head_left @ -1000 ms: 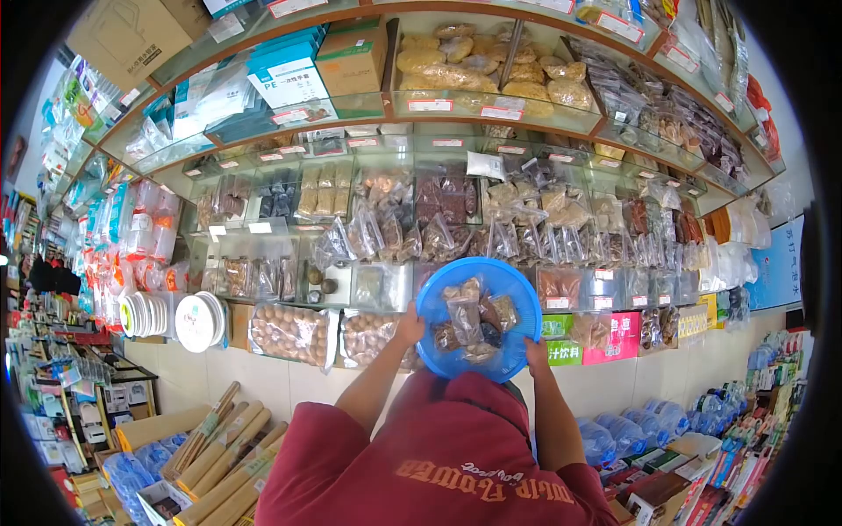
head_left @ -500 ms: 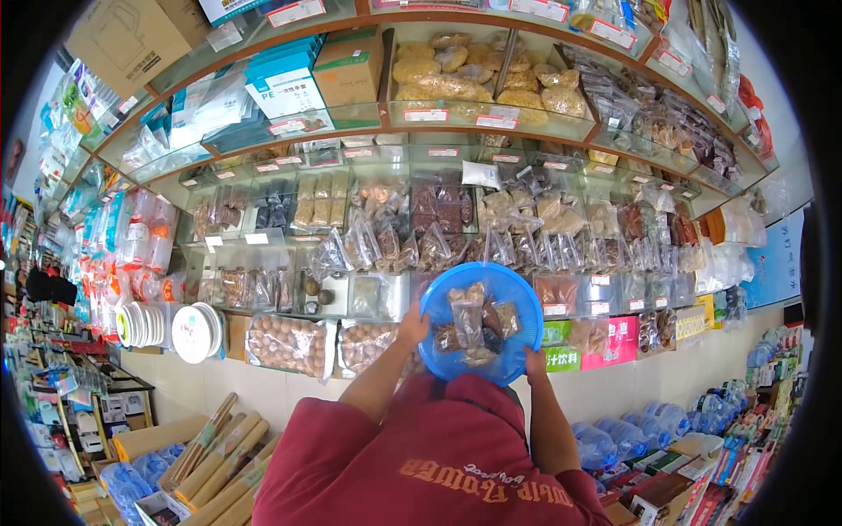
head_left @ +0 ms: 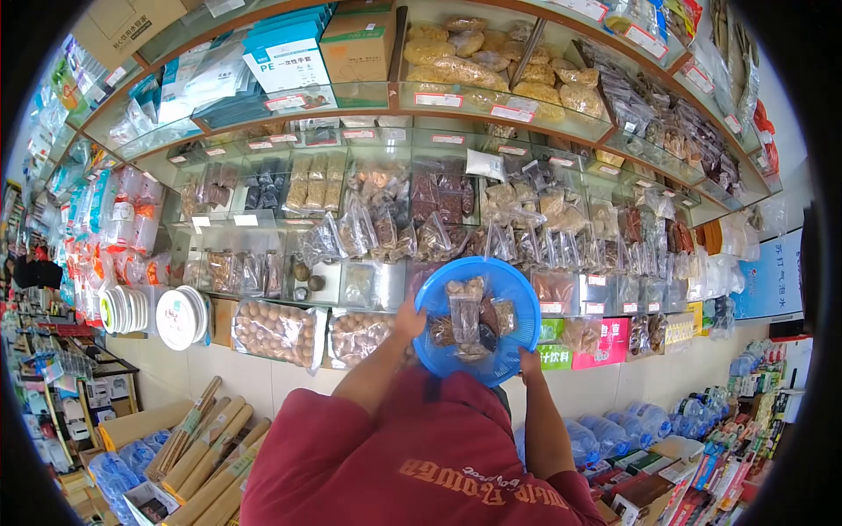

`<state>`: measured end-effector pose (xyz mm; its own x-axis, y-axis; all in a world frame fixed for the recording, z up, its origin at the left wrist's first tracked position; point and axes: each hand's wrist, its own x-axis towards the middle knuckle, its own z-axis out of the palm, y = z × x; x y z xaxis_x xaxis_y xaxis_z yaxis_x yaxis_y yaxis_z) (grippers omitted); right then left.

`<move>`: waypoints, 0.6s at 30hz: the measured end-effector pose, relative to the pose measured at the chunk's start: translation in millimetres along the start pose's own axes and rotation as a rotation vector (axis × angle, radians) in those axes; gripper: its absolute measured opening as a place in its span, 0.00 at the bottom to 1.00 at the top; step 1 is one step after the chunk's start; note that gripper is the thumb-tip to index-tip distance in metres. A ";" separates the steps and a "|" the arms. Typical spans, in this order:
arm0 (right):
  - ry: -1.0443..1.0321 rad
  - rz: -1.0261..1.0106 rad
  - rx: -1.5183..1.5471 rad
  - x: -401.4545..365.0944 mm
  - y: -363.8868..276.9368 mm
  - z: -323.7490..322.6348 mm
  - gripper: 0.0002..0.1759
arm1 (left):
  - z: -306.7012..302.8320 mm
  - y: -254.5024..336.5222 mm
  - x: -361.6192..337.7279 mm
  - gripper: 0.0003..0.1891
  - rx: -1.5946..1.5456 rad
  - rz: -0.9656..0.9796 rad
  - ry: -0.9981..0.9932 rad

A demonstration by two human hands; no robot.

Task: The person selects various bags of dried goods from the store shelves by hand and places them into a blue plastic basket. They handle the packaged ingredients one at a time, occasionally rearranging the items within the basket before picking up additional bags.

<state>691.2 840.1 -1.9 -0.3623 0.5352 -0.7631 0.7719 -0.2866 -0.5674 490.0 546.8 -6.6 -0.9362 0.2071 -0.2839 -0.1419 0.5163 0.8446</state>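
A round blue plastic basket [head_left: 496,273] is held in front of my body, below the shelves. Several clear packets of dried goods [head_left: 465,317] lie inside it. At its left rim, my left hand [head_left: 410,318] is closed on the edge, fingers partly hidden. My right hand [head_left: 530,362] grips the lower right rim, with most of its fingers out of sight behind the basket. Just beyond the basket are glass shelf compartments with bagged dried goods [head_left: 434,235]. To the left of my left hand sits a bag of round brown nuts or dried fruit [head_left: 358,331].
White paper plates [head_left: 181,317] stand in stacks on the left. Upper glass shelves hold glove packs [head_left: 285,66] and yellow bagged goods [head_left: 443,66]. Large water bottles [head_left: 605,434] and boxes line the floor right; rolled mats [head_left: 206,447] lie left. A pink sign [head_left: 600,342] hangs right.
My view has shifted slightly, and the basket sits a little further left in it. Both hands keep their hold on the rim, and the packets remain inside.
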 end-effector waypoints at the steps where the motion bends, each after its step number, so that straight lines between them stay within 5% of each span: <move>1: 0.009 -0.063 -0.005 8.2 6.8 -1.1 0.18 | 1.8 -4.1 2.5 0.17 0.009 0.008 -0.002; 18: 0.021 0.108 -0.047 -16.8 -17.9 1.7 0.24 | 2.3 5.2 9.5 0.17 0.002 0.052 -0.016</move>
<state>682.7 834.9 20.6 -0.2648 0.5198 -0.8123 0.8298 -0.3063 -0.4665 481.1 553.4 -5.9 -0.9370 0.2472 -0.2467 -0.0924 0.5056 0.8578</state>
